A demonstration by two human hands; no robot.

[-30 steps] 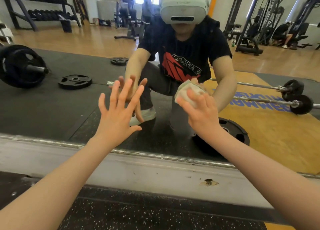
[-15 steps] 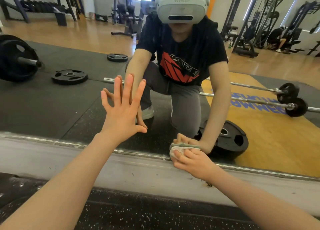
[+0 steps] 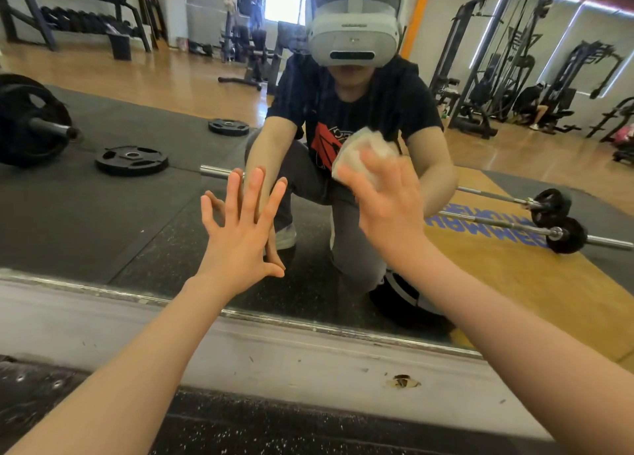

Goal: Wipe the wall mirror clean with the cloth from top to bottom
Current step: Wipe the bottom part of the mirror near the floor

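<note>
The wall mirror (image 3: 103, 214) is filling the upper frame above its pale sill (image 3: 308, 355). Left hand (image 3: 240, 238), centre frame, is pressing flat on the glass, grip spread wide. Right hand (image 3: 387, 200), centre right, is gripping the crumpled cloth (image 3: 363, 149) against the mirror.

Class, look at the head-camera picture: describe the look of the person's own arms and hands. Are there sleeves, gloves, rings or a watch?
Both forearms are bare right up to the picture's lower edge, with no sleeves showing. The left hand and right hand wear no gloves, and no rings, watch or wristband can be seen.
</note>
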